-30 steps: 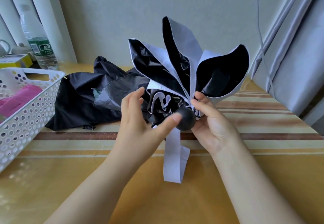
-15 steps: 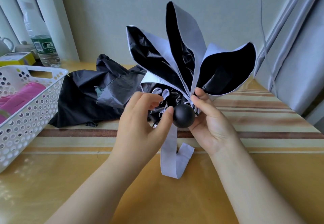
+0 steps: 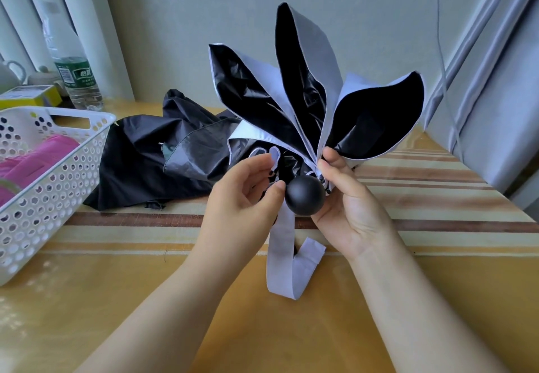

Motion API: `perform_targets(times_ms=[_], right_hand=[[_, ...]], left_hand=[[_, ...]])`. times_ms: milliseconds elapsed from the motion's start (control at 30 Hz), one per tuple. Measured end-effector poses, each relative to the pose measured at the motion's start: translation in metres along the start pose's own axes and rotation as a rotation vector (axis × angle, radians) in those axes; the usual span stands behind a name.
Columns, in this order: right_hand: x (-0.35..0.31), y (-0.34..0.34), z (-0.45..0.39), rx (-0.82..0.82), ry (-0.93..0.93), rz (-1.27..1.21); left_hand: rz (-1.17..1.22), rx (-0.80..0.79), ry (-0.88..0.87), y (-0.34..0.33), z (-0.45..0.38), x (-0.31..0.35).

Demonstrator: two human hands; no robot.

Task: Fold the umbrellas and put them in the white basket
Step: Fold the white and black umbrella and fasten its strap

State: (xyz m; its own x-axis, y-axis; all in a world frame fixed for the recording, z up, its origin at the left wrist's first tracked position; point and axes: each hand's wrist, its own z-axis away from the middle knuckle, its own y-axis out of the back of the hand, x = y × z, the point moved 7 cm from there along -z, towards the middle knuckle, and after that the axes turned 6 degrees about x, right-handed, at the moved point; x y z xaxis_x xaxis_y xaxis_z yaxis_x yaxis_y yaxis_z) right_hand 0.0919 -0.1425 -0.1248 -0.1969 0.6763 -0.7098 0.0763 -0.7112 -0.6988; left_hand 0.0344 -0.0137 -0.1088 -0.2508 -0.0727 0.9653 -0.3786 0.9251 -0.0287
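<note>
Closest to me, two bare forearms reach out over the yellow table [image 3: 87, 299]. A white strap [image 3: 284, 259] hangs down from the umbrella [image 3: 306, 104] and its end curls on the tabletop between the wrists.

The right hand [image 3: 354, 206] holds the umbrella just behind its round black knob [image 3: 304, 195], fingers curled up around the gathered canopy where the panels meet. The left hand [image 3: 243, 200] sits just beside the knob; its thumb touches the knob's side and its fingers are bent around a small white fold of the canopy edge, pinching it.

Above the hands the umbrella is held off the table, knob pointing toward the person. Three panels, white outside and shiny black inside, stand up and fan out like petals.

Behind the left hand a second umbrella [image 3: 151, 153], all black, lies crumpled on the striped part of the table.

To the left stands the white basket [image 3: 58, 180], perforated, with something pink [image 3: 38, 159] lying inside it. Its near corner is just beside the black heap.

Farther back on the left are a water bottle [image 3: 74, 69] with a green label and a yellow box [image 3: 32, 97]. Pale curtains [image 3: 495, 80] hang at both sides against a plain wall.
</note>
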Motion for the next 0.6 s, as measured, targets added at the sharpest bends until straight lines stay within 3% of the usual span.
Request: perform_targets(times_ms=[333, 500, 600], right_hand=[[0.010, -0.004, 0.000, -0.065, -0.020, 0.128], [0.010, 0.000, 0.000, -0.037, -0.002, 0.165], [0.008, 0.002, 0.002, -0.002, 0.014, 0.164]], left_hand=[[0.321, -0.021, 0.067, -0.001, 0.000, 0.001], [0.124, -0.119, -0.009, -0.010, 0.003, 0.000], [-0.126, -0.112, -0.152, -0.010, 0.006, 0.003]])
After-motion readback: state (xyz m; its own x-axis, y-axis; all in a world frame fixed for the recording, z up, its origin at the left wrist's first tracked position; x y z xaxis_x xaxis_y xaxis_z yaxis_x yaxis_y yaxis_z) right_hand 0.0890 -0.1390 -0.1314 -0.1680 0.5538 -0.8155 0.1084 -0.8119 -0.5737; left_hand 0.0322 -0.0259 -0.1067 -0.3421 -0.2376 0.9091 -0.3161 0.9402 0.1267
